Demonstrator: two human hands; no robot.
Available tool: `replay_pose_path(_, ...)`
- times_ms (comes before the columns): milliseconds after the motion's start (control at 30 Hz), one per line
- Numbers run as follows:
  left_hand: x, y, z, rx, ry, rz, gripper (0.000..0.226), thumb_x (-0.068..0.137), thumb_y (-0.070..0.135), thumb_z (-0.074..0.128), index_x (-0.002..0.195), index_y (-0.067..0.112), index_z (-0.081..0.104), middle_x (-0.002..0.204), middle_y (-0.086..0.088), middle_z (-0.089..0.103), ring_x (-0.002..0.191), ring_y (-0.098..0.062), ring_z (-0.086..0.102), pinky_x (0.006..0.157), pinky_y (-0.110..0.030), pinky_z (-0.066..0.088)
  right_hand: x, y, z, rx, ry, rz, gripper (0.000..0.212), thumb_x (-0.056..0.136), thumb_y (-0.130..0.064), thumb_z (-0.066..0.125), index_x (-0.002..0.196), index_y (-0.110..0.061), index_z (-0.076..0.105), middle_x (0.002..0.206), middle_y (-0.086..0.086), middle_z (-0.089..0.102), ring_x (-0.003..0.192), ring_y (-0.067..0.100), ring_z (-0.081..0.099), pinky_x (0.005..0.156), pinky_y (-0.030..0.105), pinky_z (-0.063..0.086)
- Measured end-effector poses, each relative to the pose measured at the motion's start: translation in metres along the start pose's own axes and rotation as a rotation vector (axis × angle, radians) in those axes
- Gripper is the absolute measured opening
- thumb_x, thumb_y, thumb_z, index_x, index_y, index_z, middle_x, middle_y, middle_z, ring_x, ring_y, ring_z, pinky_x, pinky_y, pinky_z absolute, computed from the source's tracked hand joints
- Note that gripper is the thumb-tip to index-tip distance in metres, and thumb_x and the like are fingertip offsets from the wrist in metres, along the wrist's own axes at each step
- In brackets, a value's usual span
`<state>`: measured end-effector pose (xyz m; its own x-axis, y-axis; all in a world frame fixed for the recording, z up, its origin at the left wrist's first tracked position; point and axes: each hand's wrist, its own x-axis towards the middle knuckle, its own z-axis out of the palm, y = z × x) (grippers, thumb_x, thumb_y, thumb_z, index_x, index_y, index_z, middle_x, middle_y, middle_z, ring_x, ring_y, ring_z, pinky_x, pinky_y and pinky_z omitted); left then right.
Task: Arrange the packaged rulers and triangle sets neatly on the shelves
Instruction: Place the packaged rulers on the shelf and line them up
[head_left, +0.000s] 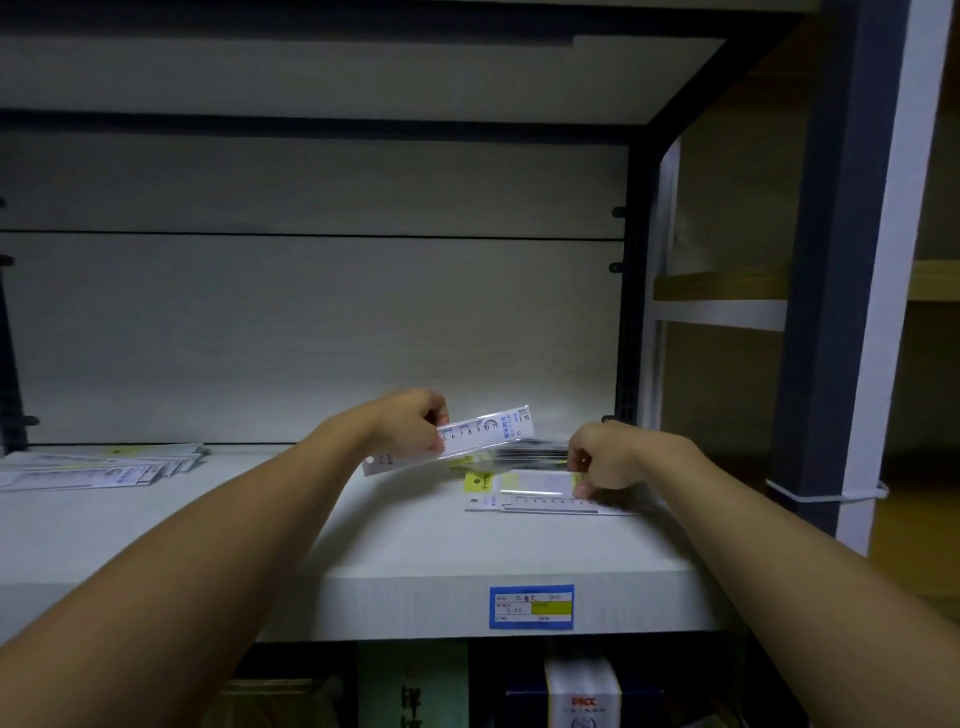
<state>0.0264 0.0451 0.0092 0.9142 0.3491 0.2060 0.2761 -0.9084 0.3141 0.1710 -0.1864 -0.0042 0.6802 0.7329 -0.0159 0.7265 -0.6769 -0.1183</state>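
Left hand (410, 423) grips one packaged ruler (485, 432); right hand (602, 457) pinches shelf stack (545, 493).

Blurred dark packet (524, 451) between the hands; price label (531, 606) unreadable.

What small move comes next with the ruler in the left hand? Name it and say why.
Probably lower the packaged ruler flat onto the small stack on the shelf. The left hand holds it tilted just above that stack, while the right hand rests its fingers on the stack's right end, seemingly steadying it for alignment.
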Motion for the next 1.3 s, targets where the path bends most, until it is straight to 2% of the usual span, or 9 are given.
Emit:
replay_pose_path(133, -0.002, -0.003, -0.001, -0.01, 0.034, 0.018, 0.017, 0.083, 0.009, 0.063, 0.082, 0.024, 0.054, 0.084, 0.004, 0.061, 0.077, -0.015, 0.053, 0.062, -0.028, 0.04, 0.003, -0.002, -0.001, -0.038, 0.075, -0.046, 0.016, 0.08, -0.021, 0.081, 0.085, -0.022, 0.066, 0.092, -0.003, 0.061, 0.093, 0.023, 0.06, 0.075, 0.032, 0.05)
replay_pose_path(233, -0.002, -0.005, -0.007, -0.027, 0.088, 0.012, 0.021, 0.084, 0.006, 0.062, 0.079, 0.024, 0.053, 0.081, 0.004, 0.059, 0.076, -0.018, 0.052, 0.063, -0.027, 0.039, 0.005, -0.001, -0.004, -0.017, 0.156, -0.07, 0.023, 0.077, -0.013, 0.077, 0.064, -0.023, 0.06, 0.076, -0.007, 0.059, 0.085, 0.022, 0.06, 0.068, 0.031, 0.05)
replay_pose_path(433, -0.005, -0.012, -0.015, -0.069, 0.197, -0.013, 0.018, 0.083, 0.007, 0.07, 0.078, 0.023, 0.064, 0.071, 0.005, 0.06, 0.067, -0.014, 0.052, 0.059, -0.024, 0.04, 0.008, -0.012, -0.009, 0.09, 0.276, -0.192, 0.024, 0.081, -0.012, 0.074, 0.062, -0.024, 0.063, 0.073, -0.004, 0.061, 0.079, 0.02, 0.058, 0.066, 0.029, 0.045)
replay_pose_path(533, -0.01, -0.023, -0.018, -0.06, 0.225, -0.004, 0.018, 0.08, 0.008, 0.076, 0.078, 0.025, 0.069, 0.072, 0.006, 0.065, 0.068, -0.01, 0.056, 0.061, -0.021, 0.042, 0.009, -0.027, -0.007, 0.091, 0.3, -0.27, 0.005, 0.082, -0.013, 0.074, 0.081, -0.018, 0.076, 0.075, -0.008, 0.065, 0.081, 0.014, 0.06, 0.069, 0.025, 0.047)
replay_pose_path(600, -0.013, -0.033, -0.02, -0.063, 0.228, -0.004, 0.016, 0.079, 0.01, 0.077, 0.08, 0.025, 0.071, 0.074, 0.005, 0.068, 0.072, -0.011, 0.06, 0.066, -0.021, 0.044, 0.012, -0.04, -0.004, 0.089, 0.303, -0.309, 0.006, 0.082, -0.014, 0.075, 0.087, -0.015, 0.077, 0.069, -0.015, 0.059, 0.075, 0.008, 0.055, 0.063, 0.019, 0.039)
replay_pose_path(867, -0.024, -0.105, -0.047, -0.085, 0.225, -0.015, 0.013, 0.082, 0.006, 0.074, 0.085, 0.019, 0.074, 0.079, 0.0, 0.069, 0.078, -0.016, 0.06, 0.071, -0.023, 0.045, 0.033, -0.123, 0.006, 0.091, 0.32, -0.343, 0.005, 0.08, -0.018, 0.078, 0.083, -0.021, 0.076, 0.067, -0.011, 0.063, 0.069, 0.007, 0.057, 0.056, 0.013, 0.036)
replay_pose_path(967, -0.031, -0.139, -0.066, -0.06, 0.21, -0.01, 0.015, 0.083, 0.003, 0.069, 0.089, 0.016, 0.075, 0.08, -0.002, 0.069, 0.077, -0.015, 0.059, 0.066, -0.021, 0.044, 0.04, -0.165, 0.008, 0.081, 0.338, -0.342, 0.005, 0.08, -0.018, 0.078, 0.085, -0.019, 0.077, 0.064, -0.015, 0.059, 0.064, -0.003, 0.051, 0.055, 0.009, 0.033)
replay_pose_path(1067, -0.037, -0.175, -0.085, -0.042, 0.198, -0.009, 0.018, 0.084, 0.002, 0.066, 0.094, 0.015, 0.075, 0.08, -0.001, 0.067, 0.076, -0.014, 0.057, 0.059, -0.017, 0.041, 0.048, -0.208, 0.011, 0.071, 0.372, -0.338, 0.006, 0.08, -0.017, 0.077, 0.086, -0.017, 0.077, 0.065, -0.012, 0.059, 0.066, 0.002, 0.05, 0.057, 0.015, 0.035)
replay_pose_path(1300, -0.039, -0.238, -0.103, -0.09, 0.162, 0.008, 0.021, 0.082, 0.0, 0.068, 0.084, 0.02, 0.07, 0.079, 0.001, 0.066, 0.078, -0.014, 0.058, 0.069, -0.021, 0.041, 0.063, -0.276, 0.022, 0.065, 0.366, -0.318, 0.004, 0.079, -0.014, 0.075, 0.083, -0.016, 0.076, 0.065, -0.008, 0.06, 0.074, 0.015, 0.053, 0.067, 0.025, 0.041)
